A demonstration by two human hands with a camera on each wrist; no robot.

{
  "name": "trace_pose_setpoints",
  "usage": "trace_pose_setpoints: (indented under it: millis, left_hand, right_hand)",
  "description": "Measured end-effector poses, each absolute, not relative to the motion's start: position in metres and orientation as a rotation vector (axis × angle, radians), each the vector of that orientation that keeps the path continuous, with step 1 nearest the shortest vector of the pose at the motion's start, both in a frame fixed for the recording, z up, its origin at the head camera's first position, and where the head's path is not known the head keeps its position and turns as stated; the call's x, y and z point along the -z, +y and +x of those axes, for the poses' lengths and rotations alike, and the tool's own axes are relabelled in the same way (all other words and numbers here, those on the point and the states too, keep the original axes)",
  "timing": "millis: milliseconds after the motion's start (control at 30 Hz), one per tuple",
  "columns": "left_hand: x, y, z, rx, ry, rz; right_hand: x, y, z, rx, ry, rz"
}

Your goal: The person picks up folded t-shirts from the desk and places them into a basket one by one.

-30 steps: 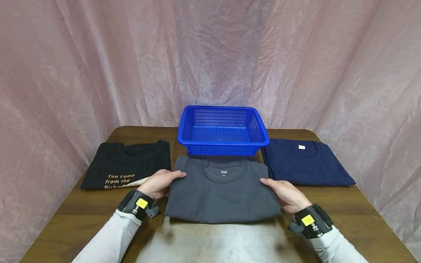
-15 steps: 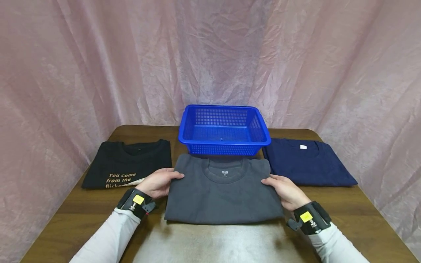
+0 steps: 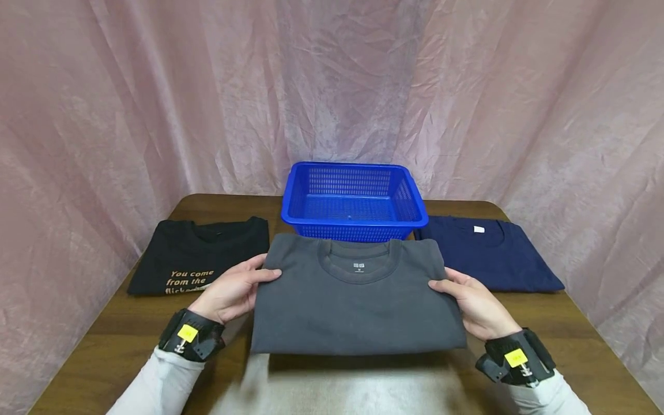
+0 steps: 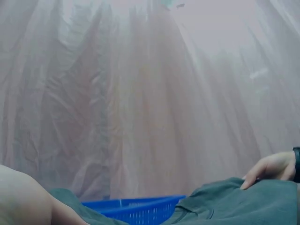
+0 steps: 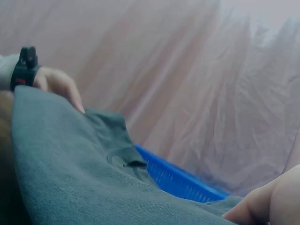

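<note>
A folded dark grey T-shirt is held between my two hands, collar toward the back, its front edge lifted with a shadow on the table below. My left hand grips its left side, thumb on top and the other fingers beneath, hidden by the cloth. On the right side my right hand pinches it the same way. Both wrist views show the shirt's cloth stretched between the hands. Just behind the collar stands a blue plastic basket with nothing in it; the shirt overlaps its lower front in the head view.
A folded black T-shirt with printed lettering lies on the left of the wooden table. On the right lies a folded navy T-shirt. A pink curtain hangs behind the table.
Both hands have raised the grey T-shirt off the table and toward me, so it looks larger. The hands have spread slightly apart with it. The basket and other shirts stay put.
</note>
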State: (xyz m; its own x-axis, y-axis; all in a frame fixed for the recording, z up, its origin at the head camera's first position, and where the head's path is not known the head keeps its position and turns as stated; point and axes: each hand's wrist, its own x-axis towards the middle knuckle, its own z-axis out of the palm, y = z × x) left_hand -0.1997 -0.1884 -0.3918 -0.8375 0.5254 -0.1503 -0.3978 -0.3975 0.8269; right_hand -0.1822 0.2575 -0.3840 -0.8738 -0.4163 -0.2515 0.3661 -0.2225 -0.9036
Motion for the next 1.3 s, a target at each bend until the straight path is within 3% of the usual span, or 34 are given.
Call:
trace_pose_setpoints:
  millis: [467,700,1300]
  left_hand:
    - [0.354,-0.189,-0.187,-2.221,1.104,0.438]
    - [0.342,-0.183,-0.194,-2.269,1.028,0.421]
    - [0.313,-0.173,-0.272,-2.373,1.088,0.336]
  right_hand:
    - [0.348,0.266,-0.172,2.177,1.488,-0.246]
    - [0.332,0.271,-0.178,2.19,1.531,-0.282]
    - [0.298,0.265,-0.27,2.205,1.302,-0.315]
